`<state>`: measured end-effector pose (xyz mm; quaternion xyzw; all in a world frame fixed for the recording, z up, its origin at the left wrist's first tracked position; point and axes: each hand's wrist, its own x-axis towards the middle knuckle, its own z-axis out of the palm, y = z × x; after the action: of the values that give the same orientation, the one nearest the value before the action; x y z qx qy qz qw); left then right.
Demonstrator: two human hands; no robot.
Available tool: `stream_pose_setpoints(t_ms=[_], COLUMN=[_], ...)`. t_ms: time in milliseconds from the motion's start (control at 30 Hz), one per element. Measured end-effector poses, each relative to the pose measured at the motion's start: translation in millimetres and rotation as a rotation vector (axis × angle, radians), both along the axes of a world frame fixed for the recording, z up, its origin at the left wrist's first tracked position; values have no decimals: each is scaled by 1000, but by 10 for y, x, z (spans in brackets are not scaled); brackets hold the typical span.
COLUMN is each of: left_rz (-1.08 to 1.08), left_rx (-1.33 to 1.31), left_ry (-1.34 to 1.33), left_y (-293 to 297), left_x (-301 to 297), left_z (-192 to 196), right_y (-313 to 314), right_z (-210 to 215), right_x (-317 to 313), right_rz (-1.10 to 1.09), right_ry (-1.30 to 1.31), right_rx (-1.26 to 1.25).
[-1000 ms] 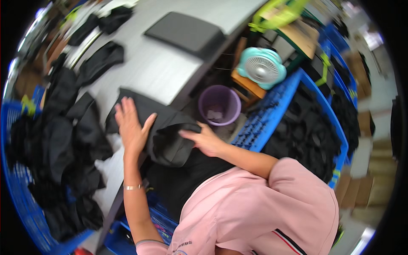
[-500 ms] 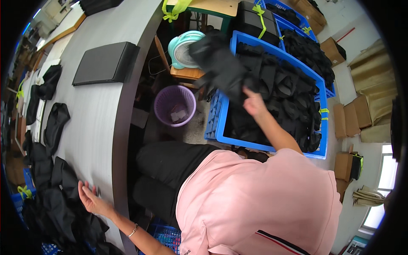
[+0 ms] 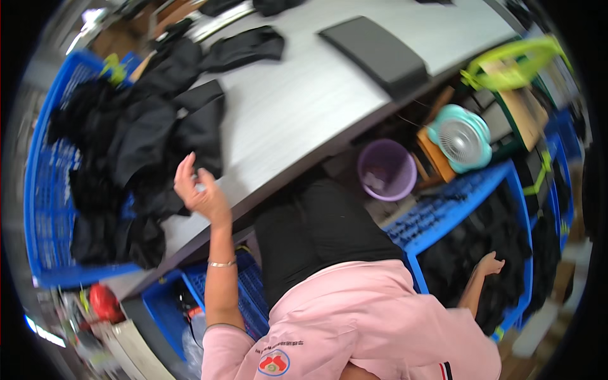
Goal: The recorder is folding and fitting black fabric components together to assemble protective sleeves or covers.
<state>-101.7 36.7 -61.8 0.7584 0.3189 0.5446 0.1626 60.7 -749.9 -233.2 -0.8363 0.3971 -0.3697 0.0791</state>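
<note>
My left hand (image 3: 202, 193) is raised beside a heap of black fabric pieces (image 3: 142, 130), its fingers apart and nothing in them. The pieces are soft and folded; they spill from a blue crate (image 3: 45, 209) onto the grey table's edge. Over on the right, my right hand (image 3: 489, 264) hangs above a second blue crate (image 3: 415, 269) filled with similar black pieces (image 3: 462, 253). Its fingers are loosely spread and somewhat blurred, with nothing seen in them. Another black piece (image 3: 247, 47) lies on the table past my left hand.
The long grey table (image 3: 297, 107) runs diagonally in front of me, with a flat black slab-like stack (image 3: 377, 54) on it. Below its edge stand a purple bin (image 3: 387, 170) and a turquoise fan (image 3: 461, 138) on a wooden stool. A blue basket (image 3: 164, 304) is low by my left arm.
My right hand has let go of the black fabric piece it carried above the right crate. The view has swung left, bringing the left crate into sight. My left hand stays empty near the heap.
</note>
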Motion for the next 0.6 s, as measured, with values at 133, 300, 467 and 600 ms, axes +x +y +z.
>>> stream_pose_setpoints(t_ms=[133,300,467,600], left_rz=[214,292,97,-263], left_rx=[80,210,276,222], left_ry=[96,118,443,402], left_y=[212,597,1166,750], left_x=[-230,-164,-141,52], left_z=[99,257,252,489], right_y=[2165,4553,5957,6679], right_z=[466,1418,1802,1867], right_x=[629,213,-377,-647], right_rz=[1060,1699,2332,2476], right_ry=[-136,65,-232,-261], right_rx=[423,267,212,233])
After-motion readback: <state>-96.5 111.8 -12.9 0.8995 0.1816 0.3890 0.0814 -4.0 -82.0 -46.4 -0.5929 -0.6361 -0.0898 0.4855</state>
